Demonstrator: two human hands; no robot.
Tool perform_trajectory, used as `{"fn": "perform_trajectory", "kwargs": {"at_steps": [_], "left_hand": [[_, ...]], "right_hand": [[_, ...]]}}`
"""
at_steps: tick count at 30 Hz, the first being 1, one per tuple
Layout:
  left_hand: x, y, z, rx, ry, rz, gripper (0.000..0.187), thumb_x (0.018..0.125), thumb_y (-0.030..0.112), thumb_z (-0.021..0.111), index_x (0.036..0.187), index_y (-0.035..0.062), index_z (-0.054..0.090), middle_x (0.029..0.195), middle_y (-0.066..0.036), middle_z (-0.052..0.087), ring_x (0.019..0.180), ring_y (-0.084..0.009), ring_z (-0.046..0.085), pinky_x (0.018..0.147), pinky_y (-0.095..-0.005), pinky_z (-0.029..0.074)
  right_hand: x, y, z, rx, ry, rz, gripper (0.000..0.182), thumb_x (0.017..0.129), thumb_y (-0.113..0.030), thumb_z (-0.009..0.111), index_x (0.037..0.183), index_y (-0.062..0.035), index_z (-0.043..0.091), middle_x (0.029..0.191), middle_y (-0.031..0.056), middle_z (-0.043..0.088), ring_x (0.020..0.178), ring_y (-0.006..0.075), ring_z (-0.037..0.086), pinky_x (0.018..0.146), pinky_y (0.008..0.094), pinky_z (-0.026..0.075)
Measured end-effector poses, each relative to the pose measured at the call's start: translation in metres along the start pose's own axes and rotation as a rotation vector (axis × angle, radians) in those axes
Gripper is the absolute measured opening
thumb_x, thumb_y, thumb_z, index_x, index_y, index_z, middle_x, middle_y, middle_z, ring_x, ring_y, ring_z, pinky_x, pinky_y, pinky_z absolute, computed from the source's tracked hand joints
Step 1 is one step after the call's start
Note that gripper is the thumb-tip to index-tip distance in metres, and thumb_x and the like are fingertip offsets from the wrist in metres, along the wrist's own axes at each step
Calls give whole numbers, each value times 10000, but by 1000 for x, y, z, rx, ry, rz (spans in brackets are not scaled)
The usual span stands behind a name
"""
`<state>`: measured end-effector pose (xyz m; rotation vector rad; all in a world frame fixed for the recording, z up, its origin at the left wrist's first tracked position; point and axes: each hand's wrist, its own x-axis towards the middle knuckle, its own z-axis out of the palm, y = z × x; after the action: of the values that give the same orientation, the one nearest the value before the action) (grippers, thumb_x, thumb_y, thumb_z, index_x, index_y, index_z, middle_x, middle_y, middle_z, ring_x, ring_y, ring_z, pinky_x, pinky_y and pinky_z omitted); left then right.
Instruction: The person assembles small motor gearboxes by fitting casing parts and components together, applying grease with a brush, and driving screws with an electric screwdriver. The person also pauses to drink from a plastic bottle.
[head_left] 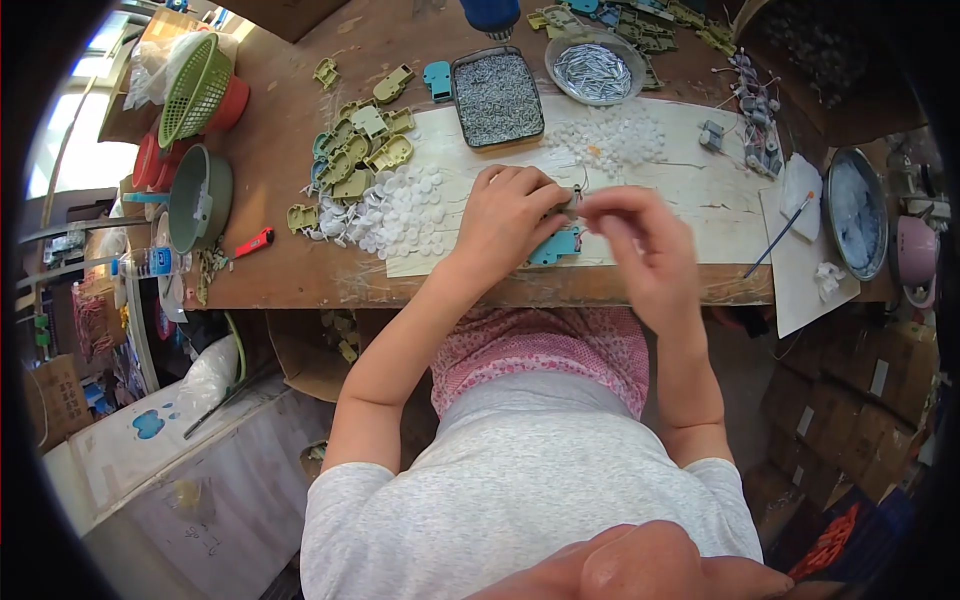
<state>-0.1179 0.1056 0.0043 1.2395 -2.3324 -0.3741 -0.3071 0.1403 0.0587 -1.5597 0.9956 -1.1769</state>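
My left hand (pixel 505 222) rests on the board with its fingers curled against a small teal plastic casing (pixel 558 247), pinning it down. At its fingertips a small dark part (pixel 577 193) with a thin wire sticks up. Just right of the casing, my right hand (pixel 645 240) is raised with thumb and fingers drawn together; what they hold, if anything, is too small to make out. Left of my left hand lie white round plastic pieces (pixel 405 215) and a heap of olive-green casings (pixel 355 150).
A tray of small metal pins or screws (pixel 497 100) and a bowl of longer metal pins (pixel 592 72) stand behind. Small white pieces (pixel 620 135) lie nearby. To the right are wired grey motors (pixel 755 120) and a metal basin (pixel 856 215); a red cutter (pixel 254 242) lies left.
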Motion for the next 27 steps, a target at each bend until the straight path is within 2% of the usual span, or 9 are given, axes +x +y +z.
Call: {"fn": "perform_trajectory", "kwargs": {"at_steps": [1, 3, 6, 11, 14, 16, 19, 23, 27], "left_hand": [[-1, -1, -1, 2, -36, -9, 261, 800, 198, 697, 1049, 128, 661, 1035, -37, 634, 1003, -249, 590, 961, -440, 406], [-7, 0, -4, -12, 8, 14, 306, 809, 169, 672, 1108, 114, 641, 1113, -45, 624, 1056, -251, 579, 988, -447, 394], [-26, -1, -18, 45, -26, 69, 407, 813, 80, 607, 1220, 95, 597, 1261, -71, 585, 1168, -264, 542, 1042, -450, 365], [-32, -2, -21, 72, -90, 80, 457, 777, -16, 556, 1223, 72, 598, 1320, -92, 569, 1235, -277, 510, 1070, -453, 343], [-11, -25, -24, -119, -82, 121, 409, 775, -17, 569, 1174, 60, 620, 1241, -110, 611, 1173, -293, 550, 1009, -417, 412], [8, -34, -27, -140, 161, 1, 314, 767, -15, 584, 1065, 58, 654, 1030, -88, 660, 1009, -277, 611, 885, -408, 483], [37, -60, -27, 136, 234, -36, 225, 771, 1, 596, 982, 52, 656, 928, -103, 641, 901, -289, 634, 761, -405, 526], [50, -81, -20, 352, 138, -70, 109, 766, 64, 632, 873, 44, 645, 876, -124, 627, 813, -314, 638, 693, -416, 542], [59, -92, -19, 346, -5, -137, 144, 785, 138, 691, 891, 68, 623, 869, -91, 606, 873, -319, 615, 734, -426, 513]], "right_hand": [[4, 5, 3, 4, 3, -1, 197, 922, 43, 534, 1109, 24, 596, 1019, 101, 656, 861, 159, 631, 778, 262, 509], [11, 24, 8, -409, -122, -124, 313, 819, 93, 551, 1121, 29, 601, 1115, 138, 642, 973, 279, 640, 865, 331, 512], [5, 47, 3, -779, -123, -248, 386, 741, 73, 557, 1119, 20, 618, 1193, 156, 613, 1045, 340, 609, 904, 366, 500], [9, 27, 1, -992, -196, -351, 312, 752, 26, 569, 1053, 4, 645, 1114, 137, 623, 988, 328, 603, 815, 393, 500], [34, 27, -4, -928, -245, -329, 210, 765, -4, 585, 965, -5, 650, 1000, 121, 622, 916, 318, 593, 746, 405, 490], [58, 34, 1, -854, -248, -313, 161, 771, -21, 594, 923, -12, 647, 941, 113, 614, 885, 312, 584, 719, 410, 483], [106, 49, 22, -994, -175, -381, 64, 767, -45, 611, 829, -27, 613, 855, 115, 578, 880, 302, 584, 711, 408, 495], [142, 83, 41, -1310, -239, -359, 56, 750, -54, 622, 795, -41, 591, 827, 105, 558, 893, 305, 589, 702, 423, 505], [141, 85, 44, -1251, -246, -368, 47, 768, -49, 613, 814, -49, 601, 841, 105, 570, 886, 303, 601, 708, 417, 511]]}}
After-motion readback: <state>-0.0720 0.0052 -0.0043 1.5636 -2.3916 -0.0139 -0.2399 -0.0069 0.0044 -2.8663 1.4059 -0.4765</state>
